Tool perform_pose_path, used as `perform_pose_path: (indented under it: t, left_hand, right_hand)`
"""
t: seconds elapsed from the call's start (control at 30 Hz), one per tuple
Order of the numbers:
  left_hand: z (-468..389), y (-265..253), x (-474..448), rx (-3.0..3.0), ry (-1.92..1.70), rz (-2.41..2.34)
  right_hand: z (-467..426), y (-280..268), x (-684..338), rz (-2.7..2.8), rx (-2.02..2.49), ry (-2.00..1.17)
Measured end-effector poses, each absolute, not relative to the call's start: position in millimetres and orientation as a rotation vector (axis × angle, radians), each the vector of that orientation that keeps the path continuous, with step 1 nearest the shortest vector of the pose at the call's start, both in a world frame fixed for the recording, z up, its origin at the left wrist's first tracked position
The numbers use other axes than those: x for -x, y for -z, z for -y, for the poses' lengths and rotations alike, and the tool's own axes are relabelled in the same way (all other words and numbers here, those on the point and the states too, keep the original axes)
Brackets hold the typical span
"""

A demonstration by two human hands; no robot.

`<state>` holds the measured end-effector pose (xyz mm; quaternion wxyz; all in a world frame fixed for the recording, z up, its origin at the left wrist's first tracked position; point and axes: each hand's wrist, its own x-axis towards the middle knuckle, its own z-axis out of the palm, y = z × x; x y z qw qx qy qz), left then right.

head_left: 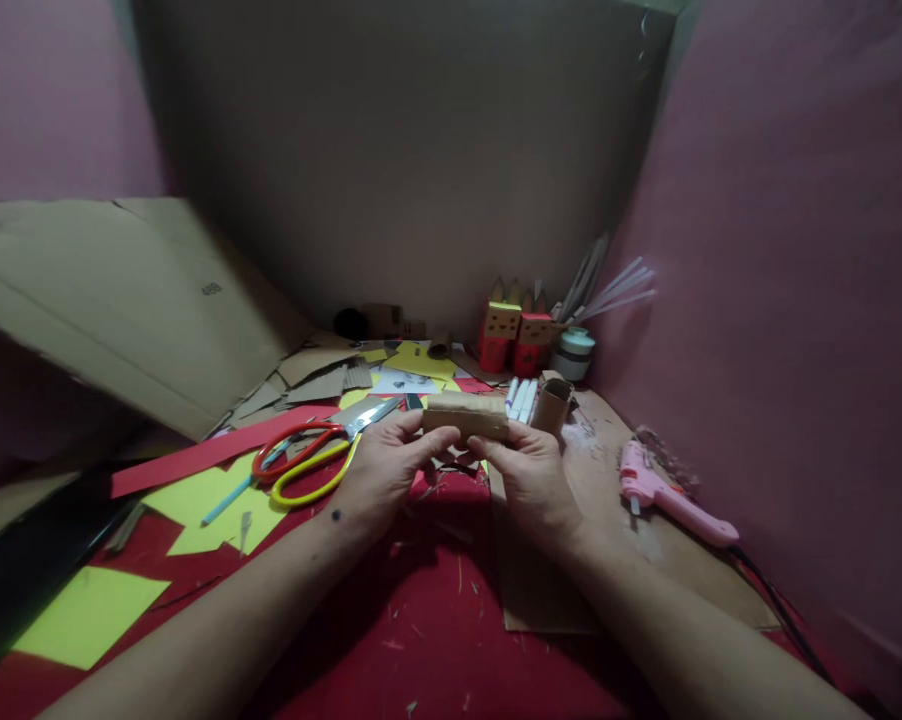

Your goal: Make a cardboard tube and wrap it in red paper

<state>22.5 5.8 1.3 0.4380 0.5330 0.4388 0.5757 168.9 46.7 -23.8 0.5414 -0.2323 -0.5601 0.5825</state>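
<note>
A brown cardboard roll (464, 415) lies sideways between my hands, raised above the red table cover. My left hand (391, 465) pinches its left end, thumb on the near side. At the other end, my right hand (535, 478) grips it the same way. The fingers behind the roll are partly hidden. Just left of my left hand are scissors (320, 455) with one red and one yellow handle loop. Beyond my right hand stands another cardboard tube (552, 404), next to several white markers (522, 399).
A pink glue gun (668, 495) with a black cord rests on a cardboard sheet (601, 450) at right. Yellow paper (91, 615), a red strip (211, 455) and cardboard scraps (316, 365) lie left. Two red-and-brown figures (500, 335) and a jar (574, 352) stand at the back.
</note>
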Motion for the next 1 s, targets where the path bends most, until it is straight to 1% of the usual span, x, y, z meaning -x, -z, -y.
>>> perform_pose_path:
  t: [0.1,0.27,0.33,0.43,0.5,0.67,1.0]
  left_hand:
    - [-6,-4,-20,-1.251,-1.4,-1.174]
    - [-5,-4,-22,-1.146,-1.365,-1.229]
    - [-5,-3,-23,-1.149,-1.364,-1.21]
    - [-5,-1,-24,-1.114,-1.326,-1.129]
    - [-7,2,-24,-1.081,-1.317,-1.047]
    - [-14,13,-23,-1.038,-1.358,-0.858]
    - [-15,14,-22,-1.187,-1.383,-0.887]
  right_hand:
    - [-46,19,-170,1.369,0.647,-1.361]
    - [-46,16,-175,1.351,0.682,-1.662]
    - [-48,18,-175,1.308,0.717,-1.72]
    - [-49,22,-173,1.243,0.724,-1.711]
    - [-49,25,-171,1.206,0.648,-1.702]
    - [-46,24,-169,1.268,0.521,-1.625]
    - [-48,18,-172,1.285,0.548,-1.574]
